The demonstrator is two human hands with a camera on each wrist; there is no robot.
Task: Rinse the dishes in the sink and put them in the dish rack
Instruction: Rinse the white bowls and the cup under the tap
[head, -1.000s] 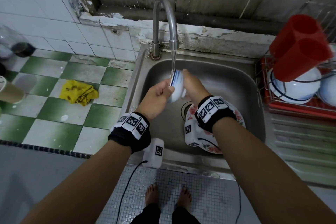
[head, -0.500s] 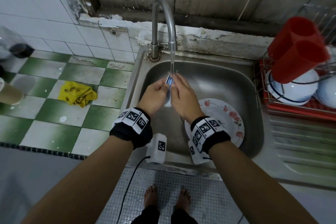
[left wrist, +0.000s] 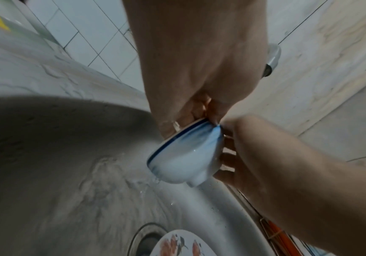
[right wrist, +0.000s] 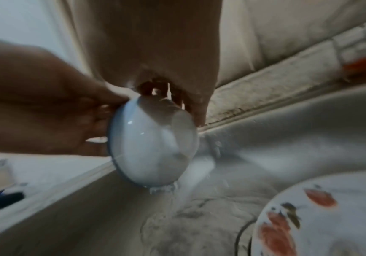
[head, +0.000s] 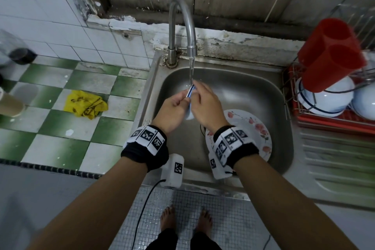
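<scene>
The sink (head: 263,87) holds a floral plate (head: 255,128) on its floor, with the rack (head: 324,122) of white bowls and red cups just beside its right rim and a yellow rag (head: 85,103) on the tabletop well off its left rim. Above the sink's middle, under the tap's (head: 182,26) stream, a small blue-rimmed bowl (left wrist: 184,155) is tipped on edge. The left hand (head: 172,107) pinches its rim, and the right hand (head: 207,105) presses curled fingers against its other side.
</scene>
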